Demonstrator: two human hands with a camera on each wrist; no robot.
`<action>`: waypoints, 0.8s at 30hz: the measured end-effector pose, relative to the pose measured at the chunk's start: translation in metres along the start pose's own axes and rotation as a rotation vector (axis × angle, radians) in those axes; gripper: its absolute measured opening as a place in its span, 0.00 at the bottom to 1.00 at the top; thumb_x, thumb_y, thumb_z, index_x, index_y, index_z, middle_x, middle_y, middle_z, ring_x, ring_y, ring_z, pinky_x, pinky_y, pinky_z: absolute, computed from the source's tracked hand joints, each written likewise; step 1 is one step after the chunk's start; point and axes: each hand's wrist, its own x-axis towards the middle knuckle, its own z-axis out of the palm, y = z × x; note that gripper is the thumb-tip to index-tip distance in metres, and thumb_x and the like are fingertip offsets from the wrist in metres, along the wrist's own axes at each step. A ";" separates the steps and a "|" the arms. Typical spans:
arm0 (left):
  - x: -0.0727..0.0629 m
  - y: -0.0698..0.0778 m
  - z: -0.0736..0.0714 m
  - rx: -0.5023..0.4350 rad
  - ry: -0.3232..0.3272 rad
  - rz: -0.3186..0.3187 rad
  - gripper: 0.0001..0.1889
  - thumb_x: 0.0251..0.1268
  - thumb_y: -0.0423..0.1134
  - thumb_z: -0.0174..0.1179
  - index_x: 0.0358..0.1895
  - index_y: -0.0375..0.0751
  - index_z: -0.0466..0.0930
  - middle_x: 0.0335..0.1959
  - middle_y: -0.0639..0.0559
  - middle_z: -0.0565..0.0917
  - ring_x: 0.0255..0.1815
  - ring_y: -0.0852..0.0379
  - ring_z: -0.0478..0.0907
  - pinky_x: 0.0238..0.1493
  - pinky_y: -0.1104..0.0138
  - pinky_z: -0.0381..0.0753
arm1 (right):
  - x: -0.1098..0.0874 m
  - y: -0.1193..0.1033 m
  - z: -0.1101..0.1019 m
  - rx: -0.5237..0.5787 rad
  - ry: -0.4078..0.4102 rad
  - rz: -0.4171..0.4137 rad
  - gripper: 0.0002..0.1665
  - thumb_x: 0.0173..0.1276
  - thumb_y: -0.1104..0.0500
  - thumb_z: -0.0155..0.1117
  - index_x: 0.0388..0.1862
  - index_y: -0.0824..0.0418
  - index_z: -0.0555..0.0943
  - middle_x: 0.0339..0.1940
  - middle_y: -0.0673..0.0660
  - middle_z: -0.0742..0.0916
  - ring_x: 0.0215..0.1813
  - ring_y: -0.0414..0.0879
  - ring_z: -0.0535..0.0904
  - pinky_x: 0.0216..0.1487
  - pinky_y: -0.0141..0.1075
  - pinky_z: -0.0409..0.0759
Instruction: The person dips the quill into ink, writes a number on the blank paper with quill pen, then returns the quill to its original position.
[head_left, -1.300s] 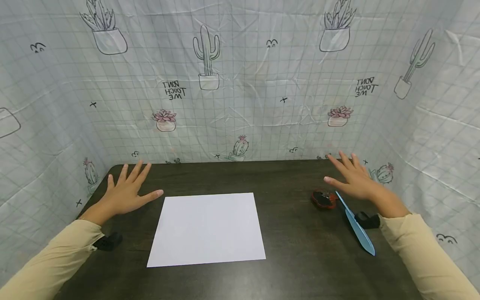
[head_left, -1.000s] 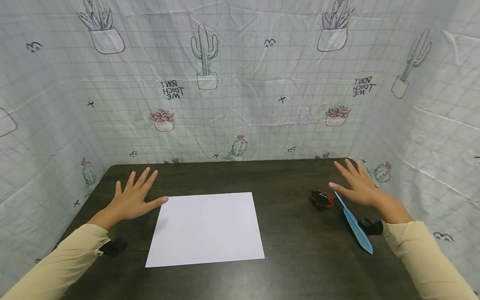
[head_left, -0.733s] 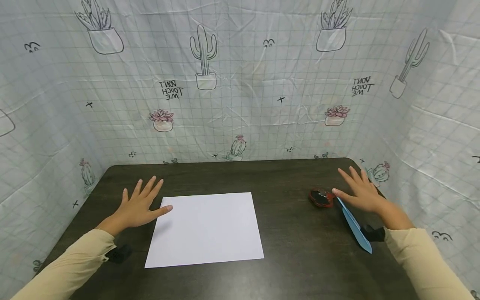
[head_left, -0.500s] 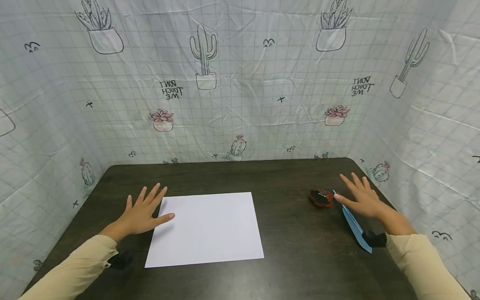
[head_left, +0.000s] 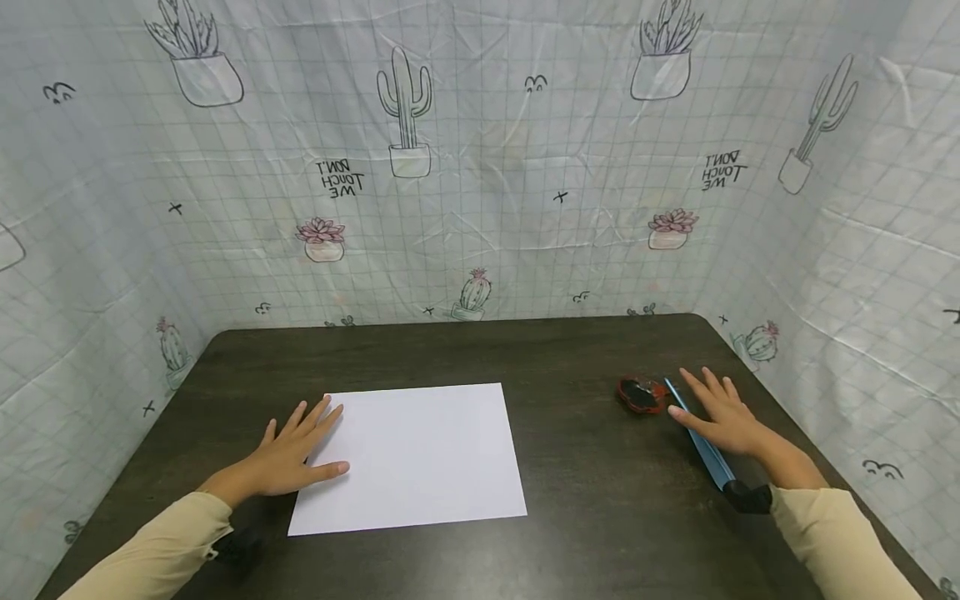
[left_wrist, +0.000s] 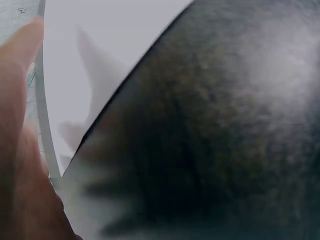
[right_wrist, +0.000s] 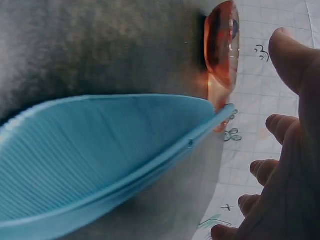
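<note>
My left hand (head_left: 288, 462) is spread low over the left edge of a white sheet of paper (head_left: 431, 458), its fingertips near the far left corner. Its shadow falls on the paper (left_wrist: 100, 60) in the left wrist view. My right hand (head_left: 722, 421), fingers spread, hovers above a blue feather-shaped piece (head_left: 705, 450) and holds nothing. The right wrist view shows fine ribs along this blue feather-shaped piece (right_wrist: 115, 150). At its far tip lies a small translucent red dish-like object (head_left: 641, 395) with something dark inside.
The dark wooden table (head_left: 420, 354) carries all these things. Behind it and along both sides hangs a white gridded cloth (head_left: 510, 167) printed with cacti. A black wrist camera (head_left: 750, 497) overlaps the feather's near end in the head view.
Both hands have come down and nearer with fingers spread. The left has moved right, over the paper's edge; the right now overlaps the blue feather-shaped piece. The objects have stayed put.
</note>
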 end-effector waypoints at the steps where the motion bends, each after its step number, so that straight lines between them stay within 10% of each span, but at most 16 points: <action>1: -0.001 0.000 0.001 -0.006 0.001 0.004 0.47 0.60 0.66 0.57 0.77 0.48 0.50 0.78 0.40 0.44 0.74 0.26 0.37 0.57 0.24 0.31 | 0.000 0.000 0.001 0.006 0.000 0.001 0.48 0.74 0.40 0.49 0.79 0.61 0.39 0.73 0.79 0.40 0.69 0.82 0.29 0.54 0.80 0.38; 24: -0.013 -0.005 -0.002 -0.005 -0.079 -0.029 0.52 0.54 0.65 0.62 0.77 0.42 0.49 0.78 0.40 0.44 0.75 0.27 0.36 0.59 0.25 0.28 | -0.002 -0.001 0.016 0.041 -0.007 -0.013 0.47 0.73 0.43 0.52 0.77 0.67 0.48 0.71 0.84 0.49 0.68 0.85 0.33 0.56 0.79 0.39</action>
